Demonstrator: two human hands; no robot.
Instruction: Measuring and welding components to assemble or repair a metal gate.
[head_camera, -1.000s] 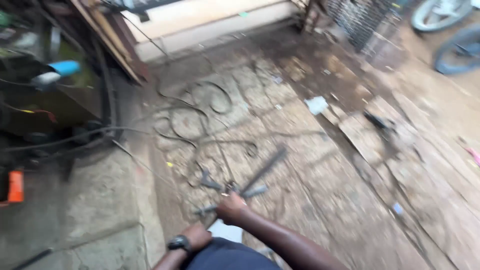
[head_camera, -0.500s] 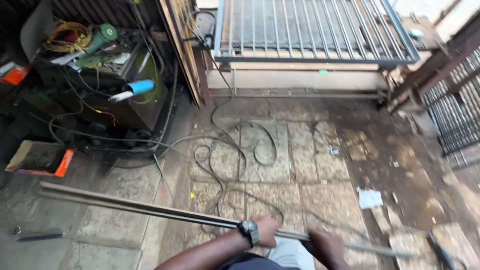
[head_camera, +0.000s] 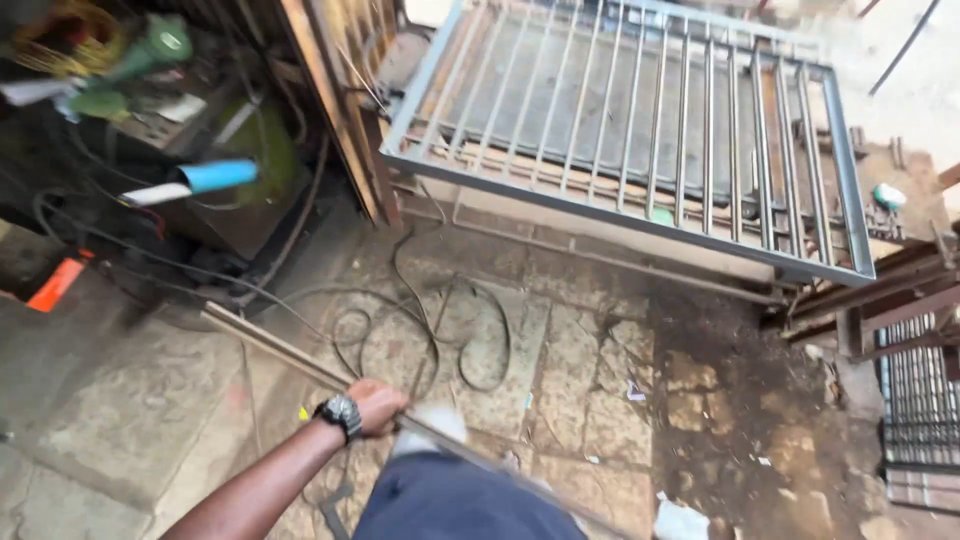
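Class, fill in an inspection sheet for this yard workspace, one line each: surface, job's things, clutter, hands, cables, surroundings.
Surface: stained paving slabs, dark patch on one side.
Job's things: long metal bar, held level above the ground.
Clutter: paper scraps; orange object at the edge.
Hands: left hand closed round the bar, watch on its wrist; right hand not in view.
Cables: black cable looped loosely over the slabs.
Surroundings: grey barred metal frame lying flat; blue-tipped tool among crowded equipment.

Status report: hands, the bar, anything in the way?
Left hand gripping long metal bar. Right hand out of sight. Cables looped on floor ahead; metal gate frame beyond.
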